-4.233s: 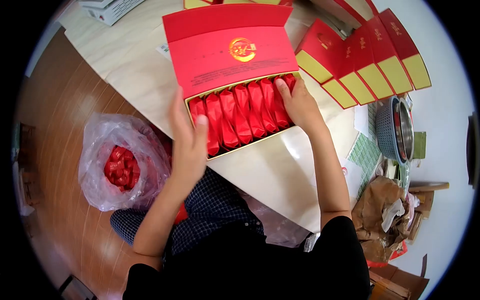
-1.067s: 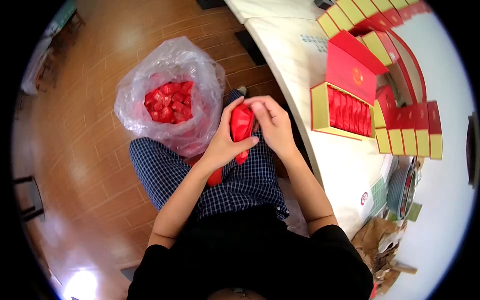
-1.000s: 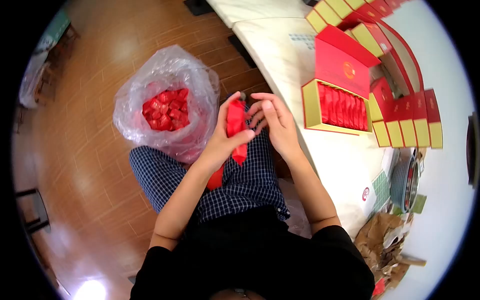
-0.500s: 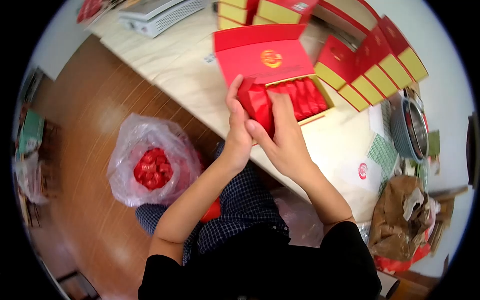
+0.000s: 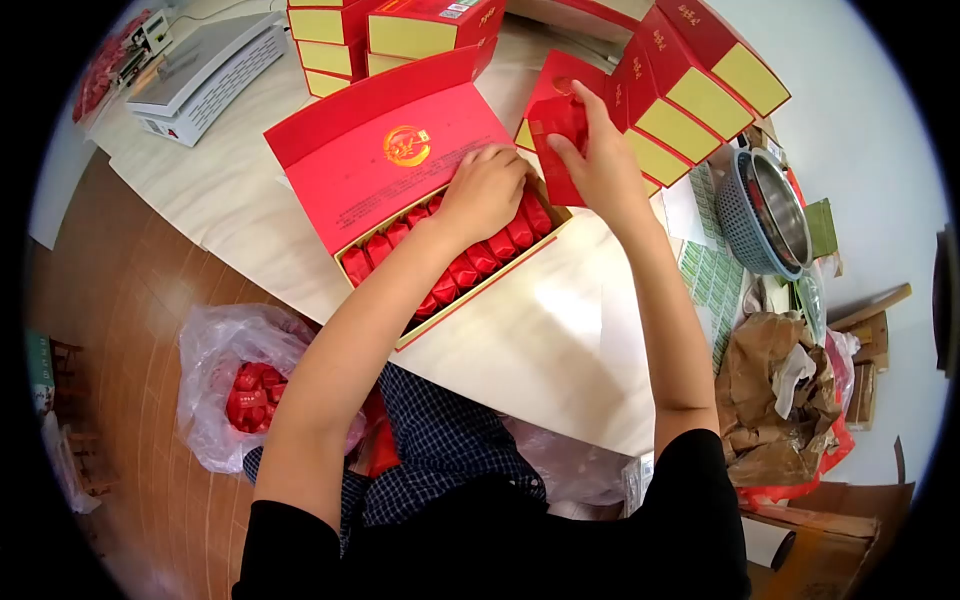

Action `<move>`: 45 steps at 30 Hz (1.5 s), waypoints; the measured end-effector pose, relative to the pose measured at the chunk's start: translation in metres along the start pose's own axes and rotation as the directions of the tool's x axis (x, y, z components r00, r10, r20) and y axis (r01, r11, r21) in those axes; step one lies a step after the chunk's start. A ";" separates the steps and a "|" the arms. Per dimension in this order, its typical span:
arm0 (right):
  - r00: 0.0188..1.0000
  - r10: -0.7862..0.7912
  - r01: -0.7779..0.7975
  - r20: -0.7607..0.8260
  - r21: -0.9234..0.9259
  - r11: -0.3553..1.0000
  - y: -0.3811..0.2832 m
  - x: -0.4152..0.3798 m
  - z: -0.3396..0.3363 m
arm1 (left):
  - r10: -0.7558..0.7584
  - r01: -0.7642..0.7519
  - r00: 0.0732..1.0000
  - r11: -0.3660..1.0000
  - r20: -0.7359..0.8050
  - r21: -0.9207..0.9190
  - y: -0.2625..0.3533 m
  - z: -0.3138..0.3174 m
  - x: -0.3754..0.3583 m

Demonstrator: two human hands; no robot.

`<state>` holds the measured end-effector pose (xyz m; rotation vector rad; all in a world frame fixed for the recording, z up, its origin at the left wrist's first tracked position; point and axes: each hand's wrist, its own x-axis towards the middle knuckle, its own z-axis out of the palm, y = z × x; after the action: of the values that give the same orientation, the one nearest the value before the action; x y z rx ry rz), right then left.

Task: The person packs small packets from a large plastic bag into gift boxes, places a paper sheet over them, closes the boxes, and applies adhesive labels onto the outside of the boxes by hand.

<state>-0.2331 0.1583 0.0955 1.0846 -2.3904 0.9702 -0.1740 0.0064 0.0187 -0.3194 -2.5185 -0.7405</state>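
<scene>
An open red gift box (image 5: 345, 170) with a gold emblem inside its lid lies on the table, its yellow-edged tray holding rows of small red foil packets (image 5: 463, 272). My left hand (image 5: 485, 197) reaches into the tray's right part, fingers bent together over the packets; the fingertips are hidden. Right of the box, my right hand (image 5: 607, 160) holds up a flat, shiny red packet (image 5: 562, 165) between thumb and fingers. It is apart from the tray and in front of the stacked boxes.
Closed red-and-yellow boxes (image 5: 690, 95) stand at the back right, with more boxes (image 5: 430, 30) at the back. A grey machine (image 5: 210, 75) sits far left. On the floor is a plastic bag (image 5: 215, 345) of red packets. Basins (image 5: 765, 215) and brown paper (image 5: 775, 400) are at right.
My hands have come apart: the left is now over the tray, while the right has lifted a red packet to the right. The view has shifted, and the box appears further left.
</scene>
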 end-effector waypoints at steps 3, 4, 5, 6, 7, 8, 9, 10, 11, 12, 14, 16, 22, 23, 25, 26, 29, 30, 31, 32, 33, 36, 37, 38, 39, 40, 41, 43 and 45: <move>0.999 -0.037 0.036 -0.010 -0.047 0.998 0.008 0.004 0.022 | 0.076 -0.078 0.997 0.992 0.023 0.103 -0.006 0.005 -0.007; 0.998 -0.055 0.054 -0.013 -0.055 0.997 0.007 0.004 0.026 | 0.069 -0.072 0.997 0.993 0.025 0.096 -0.005 0.005 -0.009; 0.997 -0.076 0.075 -0.017 -0.065 0.995 0.007 0.005 0.029 | 0.058 -0.060 0.998 0.994 0.026 0.088 -0.005 0.004 -0.010; 0.997 -0.078 0.077 -0.012 -0.067 0.995 0.005 0.005 0.030 | 0.049 -0.051 0.998 0.995 0.025 0.082 -0.006 0.002 -0.010; 0.997 -0.054 0.060 0.057 -0.113 0.992 0.003 0.003 0.031 | 0.046 -0.048 0.999 0.996 0.022 0.080 -0.007 0.001 -0.010; 0.992 -0.028 0.048 0.126 -0.159 0.986 0.001 0.001 0.032 | 0.049 -0.051 0.999 0.996 0.019 0.075 -0.007 0.000 -0.010; 0.991 -0.030 0.052 0.132 -0.163 0.985 0.000 -0.001 0.033 | 0.054 -0.055 0.998 0.996 0.014 0.069 -0.007 -0.001 -0.010; 0.983 -0.022 0.052 0.182 -0.163 0.985 0.002 -0.003 0.032 | 0.052 -0.052 0.999 0.997 0.009 0.064 -0.007 -0.001 -0.010; 0.973 -0.015 0.054 0.231 -0.164 0.985 0.003 -0.003 0.031 | 0.028 -0.029 0.999 0.999 0.024 0.035 -0.008 -0.003 -0.011; 0.972 -0.018 0.059 0.235 -0.170 0.984 0.005 -0.002 0.027 | 0.006 -0.006 0.999 1.000 0.040 0.006 -0.008 -0.005 -0.010; 0.929 -0.119 0.144 0.350 -0.046 0.988 0.010 -0.001 0.017 | -0.019 0.019 1.000 1.000 -0.002 0.010 -0.009 -0.009 -0.010; 0.913 -0.102 0.119 0.395 -0.018 0.993 0.012 0.006 0.019 | -0.040 0.040 0.998 0.999 -0.041 0.017 -0.010 -0.012 -0.011; 0.913 -0.131 0.158 0.387 -0.039 0.987 0.013 0.012 0.040 | -0.009 0.020 0.992 0.997 -0.128 0.081 -0.016 -0.012 -0.012; 0.920 -0.141 0.168 0.367 -0.044 0.985 0.012 0.011 0.041 | 0.012 0.001 0.990 0.996 -0.142 0.091 -0.017 -0.010 -0.012; 0.905 -0.112 0.143 0.411 -0.044 0.989 0.015 0.013 0.041 | 0.031 -0.016 0.988 0.995 -0.151 0.095 -0.017 -0.010 -0.014; 0.889 -0.084 0.118 0.450 -0.048 0.992 0.016 0.013 0.041 | 0.036 -0.023 0.988 0.996 -0.152 0.087 -0.016 -0.009 -0.014; 0.954 -0.151 0.180 0.258 -0.093 0.979 0.016 -0.005 0.062 | -0.018 0.017 0.988 1.000 -0.151 -0.007 -0.018 -0.012 -0.012; 0.975 -0.167 0.186 0.147 -0.129 0.974 0.023 -0.011 0.069 | -0.082 0.070 0.985 0.994 -0.151 -0.085 -0.021 -0.013 -0.012; 0.974 -0.164 0.184 0.154 -0.129 0.974 0.030 -0.017 0.079 | -0.089 0.076 0.985 0.993 -0.149 -0.090 -0.021 -0.015 -0.011; 0.983 -0.128 0.152 0.131 -0.192 0.970 0.036 -0.022 0.090 | -0.159 0.114 0.945 0.980 -0.287 -0.166 -0.021 -0.016 -0.010; 0.991 -0.091 0.115 0.102 -0.256 0.960 0.038 -0.024 0.097 | -0.231 0.137 0.882 0.960 -0.411 -0.246 -0.021 -0.015 -0.007; 0.992 0.055 0.002 0.112 -0.456 0.890 0.028 -0.023 0.099 | -0.215 0.099 0.859 0.960 -0.465 -0.262 -0.025 -0.012 -0.006; 0.993 0.048 0.008 0.104 -0.480 0.877 0.026 -0.022 0.097 | -0.210 0.090 0.868 0.957 -0.449 -0.275 -0.024 -0.013 -0.006; 0.969 0.162 -0.076 0.187 -0.396 0.915 0.024 -0.020 0.091 | -0.265 0.172 0.910 0.941 -0.318 -0.293 -0.022 -0.014 -0.010; 0.972 0.162 -0.082 0.168 -0.401 0.912 0.029 -0.018 0.087 | -0.247 0.152 0.914 0.945 -0.321 -0.291 -0.015 -0.019 -0.014; 0.932 0.254 -0.218 0.257 -0.159 0.963 0.037 -0.015 0.088 | -0.201 0.161 0.967 0.957 -0.154 -0.242 -0.008 -0.025 -0.023; 0.876 0.305 -0.360 0.373 0.085 0.929 0.044 -0.012 0.090 | -0.167 0.168 0.986 0.968 0.021 -0.188 -0.001 -0.029 -0.033; 0.780 0.329 -0.549 0.532 0.331 0.767 0.042 -0.010 0.076 | -0.103 0.089 0.981 0.992 0.166 0.089 0.010 -0.033 -0.058; 0.710 0.346 -0.676 0.613 0.457 0.578 0.032 -0.017 0.069 | -0.116 0.067 0.956 0.980 0.269 0.186 0.017 -0.039 -0.078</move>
<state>-0.2480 0.1336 0.0232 0.8414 -2.9406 2.1283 -0.0861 -0.0083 0.0145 -0.2613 -2.8597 -0.5334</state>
